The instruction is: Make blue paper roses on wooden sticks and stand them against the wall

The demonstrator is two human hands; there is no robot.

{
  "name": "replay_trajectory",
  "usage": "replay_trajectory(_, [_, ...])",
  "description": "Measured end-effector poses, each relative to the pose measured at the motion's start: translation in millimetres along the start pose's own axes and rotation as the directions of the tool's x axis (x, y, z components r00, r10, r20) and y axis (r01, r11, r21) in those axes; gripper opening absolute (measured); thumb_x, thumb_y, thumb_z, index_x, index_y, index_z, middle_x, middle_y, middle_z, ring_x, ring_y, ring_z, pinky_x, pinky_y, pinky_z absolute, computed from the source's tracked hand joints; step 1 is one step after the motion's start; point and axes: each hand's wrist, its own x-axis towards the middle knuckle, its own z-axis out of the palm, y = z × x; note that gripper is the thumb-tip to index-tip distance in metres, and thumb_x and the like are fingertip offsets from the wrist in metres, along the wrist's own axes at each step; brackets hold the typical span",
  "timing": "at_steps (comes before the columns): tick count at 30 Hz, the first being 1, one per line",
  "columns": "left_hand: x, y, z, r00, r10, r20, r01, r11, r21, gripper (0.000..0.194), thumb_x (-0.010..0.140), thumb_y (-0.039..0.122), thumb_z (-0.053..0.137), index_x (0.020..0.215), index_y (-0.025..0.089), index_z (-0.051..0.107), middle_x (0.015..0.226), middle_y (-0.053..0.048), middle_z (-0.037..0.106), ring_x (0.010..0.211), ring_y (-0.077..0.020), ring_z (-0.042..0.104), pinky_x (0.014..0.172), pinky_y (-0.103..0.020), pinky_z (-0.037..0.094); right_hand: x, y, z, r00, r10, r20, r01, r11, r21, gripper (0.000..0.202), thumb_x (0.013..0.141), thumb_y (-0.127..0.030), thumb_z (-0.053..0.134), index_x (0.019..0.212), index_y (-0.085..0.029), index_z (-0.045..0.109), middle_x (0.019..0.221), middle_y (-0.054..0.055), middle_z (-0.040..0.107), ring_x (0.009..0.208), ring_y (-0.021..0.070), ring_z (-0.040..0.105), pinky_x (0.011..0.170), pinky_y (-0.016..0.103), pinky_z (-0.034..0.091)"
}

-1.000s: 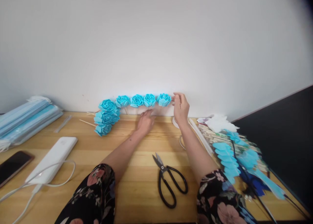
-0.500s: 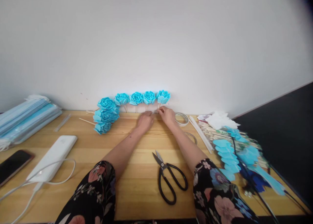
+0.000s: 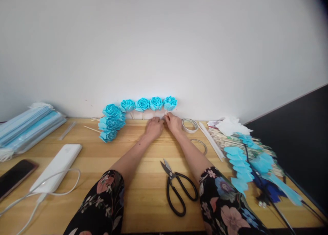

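Right hand (image 3: 174,123) pinched on thin stem (image 3: 167,112), blue flower (image 3: 170,103) just above, left hand (image 3: 154,128) alongside, its grip unclear

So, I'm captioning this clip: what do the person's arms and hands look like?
The left sleeve and right sleeve are black with a floral print in pink, white and blue, ending near the elbows. The left hand and right hand are ungloved.
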Motion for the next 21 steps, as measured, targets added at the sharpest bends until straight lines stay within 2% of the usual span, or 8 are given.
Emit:
replay_trajectory(16, [-3.1, -1.7, 2.5, 1.000, -0.003, -0.020, 0.002, 0.999, -0.041, 0.029, 0.096, 0.020, 0.048, 0.117, 0.017, 0.068, 0.116, -0.014, 0.063, 0.117, -0.0286, 0.055, 0.103, -0.043, 0.043, 0.6, 0.9, 7.8, 1.000, 0.002, -0.018, -0.001, 0.999, 0.035, 0.033, 0.105, -0.038, 0.040, 0.111, -0.021, 0.067, 0.098, 0.009, 0.077, 0.083, 0.0200, 0.069, 0.065, 0.027, 0.035])
replay_trajectory(21, [-3.8, -3.7, 2.5, 0.999, -0.002, -0.041, -0.003, 0.994, -0.113, 0.030, 0.095, 0.019, 0.048, 0.116, 0.015, 0.069, 0.116, -0.015, 0.064, 0.116, -0.0287, 0.056, 0.105, -0.045, 0.043, -0.5, 2.2, 0.6, 1.000, -0.030, 0.003, 0.029, 0.998, 0.048, 0.029, 0.104, -0.036, 0.044, 0.114, -0.020, 0.066, 0.100, 0.010, 0.077, 0.085, 0.0200, 0.069, 0.068, 0.026, 0.038])
